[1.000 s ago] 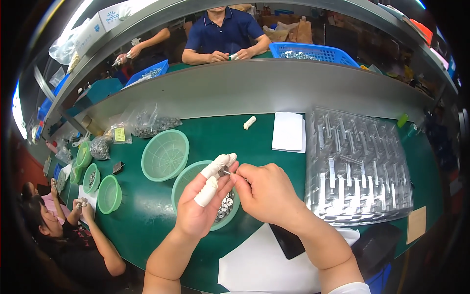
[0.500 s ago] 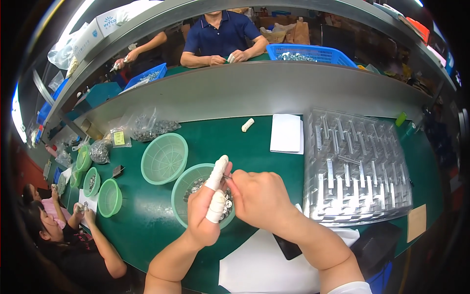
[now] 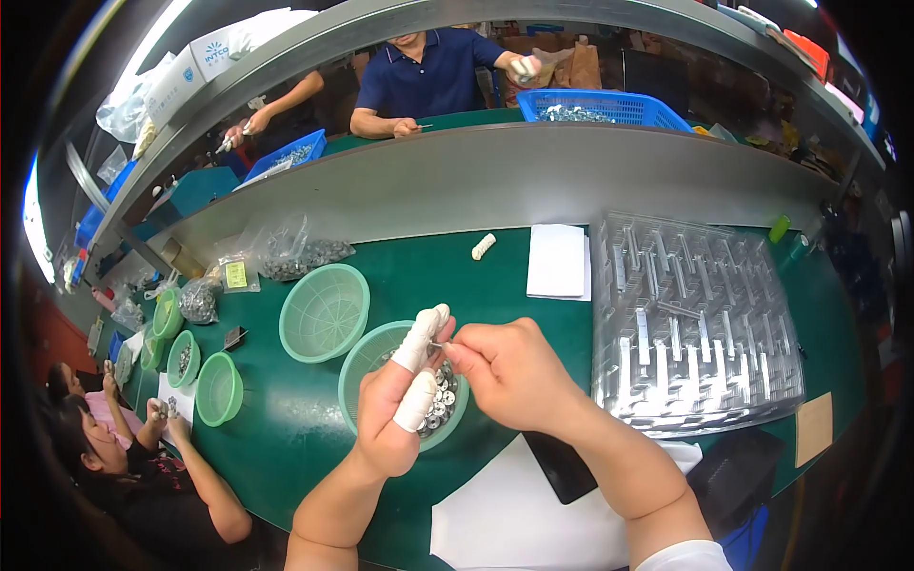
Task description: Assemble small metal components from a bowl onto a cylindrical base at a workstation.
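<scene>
My left hand [image 3: 388,419], with white wrapping on its thumb and a finger, is closed above a light green basket [image 3: 352,357]. Something small may be in its fingers, but they cover it. Thumb and forefinger of my right hand [image 3: 519,373] pinch a small, thin metal piece [image 3: 437,345] against the left fingertips. Its exact kind is too small to tell. Below the hands, the basket holds many small round metal parts [image 3: 442,411] with holes in them.
A second green basket [image 3: 324,314] stands behind on the left. Stacked clear plastic trays [image 3: 695,324] fill the right side. White paper [image 3: 514,504] and a dark phone-like slab [image 3: 562,468] lie nearest me. Co-workers sit at left and across the partition [image 3: 495,176].
My right hand has drawn slightly right and up, its fingertips still at the left ones. Across the partition, a co-worker has raised one hand over the blue basket.
</scene>
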`<state>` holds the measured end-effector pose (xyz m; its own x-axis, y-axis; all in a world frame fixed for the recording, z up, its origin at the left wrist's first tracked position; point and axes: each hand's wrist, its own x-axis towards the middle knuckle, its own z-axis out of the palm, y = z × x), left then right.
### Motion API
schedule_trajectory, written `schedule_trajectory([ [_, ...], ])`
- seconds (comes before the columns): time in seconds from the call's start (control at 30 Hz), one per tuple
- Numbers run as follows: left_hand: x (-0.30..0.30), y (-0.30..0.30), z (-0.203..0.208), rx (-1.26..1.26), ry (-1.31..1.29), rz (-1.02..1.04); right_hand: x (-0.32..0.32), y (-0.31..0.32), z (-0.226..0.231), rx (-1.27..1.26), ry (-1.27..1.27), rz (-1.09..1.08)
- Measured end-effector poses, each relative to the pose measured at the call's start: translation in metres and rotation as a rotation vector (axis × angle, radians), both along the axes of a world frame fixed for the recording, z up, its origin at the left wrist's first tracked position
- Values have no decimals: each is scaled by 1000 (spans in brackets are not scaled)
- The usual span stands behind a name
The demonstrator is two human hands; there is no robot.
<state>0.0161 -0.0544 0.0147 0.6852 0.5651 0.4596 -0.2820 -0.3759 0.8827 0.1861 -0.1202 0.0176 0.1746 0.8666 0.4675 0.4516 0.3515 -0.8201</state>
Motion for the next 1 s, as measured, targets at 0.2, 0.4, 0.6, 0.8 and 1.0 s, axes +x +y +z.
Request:
schedule_trajectory([
  [0.2, -1, 4, -1, 17, -76, 44, 19, -7, 11, -253, 228, 257],
  [0.4, -8, 23, 12, 740, 241, 237, 22, -10, 19, -371, 243, 386],
  [0.6, -4, 24, 11, 961, 229, 254, 20, -11, 22, -419, 204, 387],
  [0.8, -6, 18, 10, 786, 191, 234, 15, -13, 22, -314, 196, 370],
  [1.0, -13, 11, 10, 528, 250, 210, 8, -15, 23, -184, 88, 324],
])
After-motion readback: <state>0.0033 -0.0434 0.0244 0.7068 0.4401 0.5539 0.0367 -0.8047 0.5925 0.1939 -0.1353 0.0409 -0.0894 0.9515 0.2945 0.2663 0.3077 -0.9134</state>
